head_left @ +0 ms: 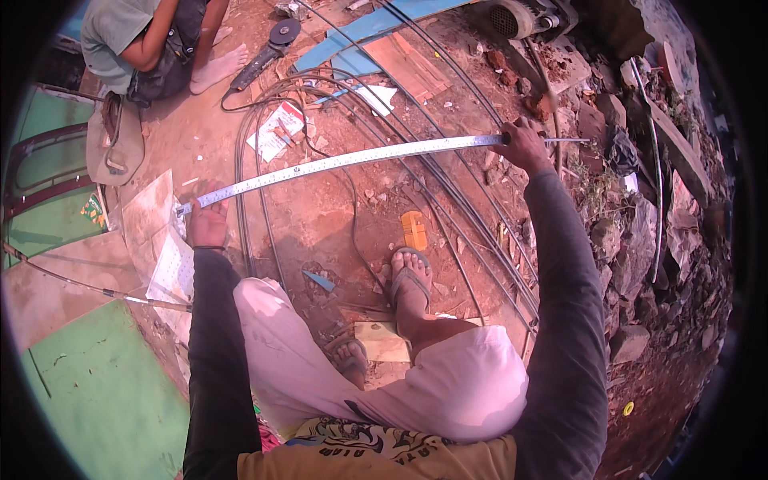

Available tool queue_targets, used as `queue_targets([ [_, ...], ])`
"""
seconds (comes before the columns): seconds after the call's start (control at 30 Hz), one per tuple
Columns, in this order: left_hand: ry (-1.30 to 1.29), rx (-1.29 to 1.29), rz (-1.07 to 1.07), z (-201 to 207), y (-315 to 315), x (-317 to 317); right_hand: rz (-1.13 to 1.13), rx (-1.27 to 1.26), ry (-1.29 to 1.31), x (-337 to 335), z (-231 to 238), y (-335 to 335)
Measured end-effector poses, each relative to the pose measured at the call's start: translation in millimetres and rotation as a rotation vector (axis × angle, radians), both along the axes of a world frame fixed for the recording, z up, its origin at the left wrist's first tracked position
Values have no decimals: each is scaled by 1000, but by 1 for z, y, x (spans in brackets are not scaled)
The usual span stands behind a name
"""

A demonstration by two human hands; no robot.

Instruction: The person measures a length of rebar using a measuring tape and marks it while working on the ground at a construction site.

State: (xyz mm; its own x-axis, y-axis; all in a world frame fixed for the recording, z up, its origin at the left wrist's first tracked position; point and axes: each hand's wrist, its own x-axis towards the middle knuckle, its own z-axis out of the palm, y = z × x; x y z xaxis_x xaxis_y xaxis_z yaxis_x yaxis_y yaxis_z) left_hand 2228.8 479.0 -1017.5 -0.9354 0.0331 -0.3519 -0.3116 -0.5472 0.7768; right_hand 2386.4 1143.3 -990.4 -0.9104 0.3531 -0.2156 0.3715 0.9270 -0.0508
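The red dirt ground [320, 216] carries everything here, with green sheets [104, 392] along its left edge and stone rubble [640, 240] banked along its right edge

Across the ground run long steel rods [472, 232], bent in a loop at the left and running off toward the lower right, passing under the tape and beside the sandalled foot [410, 280]

The tape [344, 160] is stretched taut above the rods, its long axis running from lower left up to upper right, and a thin rod seems to stick out past its right end, though that end is too small to read. The left hand [208, 226] is closed on the tape's lower left end, just above some papers [172, 264]. The right hand [524, 146] is closed on the tape near its upper right end, arm reaching farther out. The left end is therefore nearer the body, the right end well out toward the rubble

Between the hands nothing crosses over the tape; the rods and a black cable [352, 216] lie beneath it. At the top a second person [144, 44] squats by an angle grinder [268, 50], well apart from the tape. A blue strip [368, 28] and a wooden board [408, 68] lie beyond it, an orange block [414, 230] near the foot
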Motion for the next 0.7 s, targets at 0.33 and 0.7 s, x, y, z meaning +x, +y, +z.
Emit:
queue_targets([
  [0.33,41,9,-43,-3,-15,2,-58,50,-38,-10,8,-19],
  [0.7,-28,-10,13,6,4,2,-69,64,8,-6,2,-19],
])
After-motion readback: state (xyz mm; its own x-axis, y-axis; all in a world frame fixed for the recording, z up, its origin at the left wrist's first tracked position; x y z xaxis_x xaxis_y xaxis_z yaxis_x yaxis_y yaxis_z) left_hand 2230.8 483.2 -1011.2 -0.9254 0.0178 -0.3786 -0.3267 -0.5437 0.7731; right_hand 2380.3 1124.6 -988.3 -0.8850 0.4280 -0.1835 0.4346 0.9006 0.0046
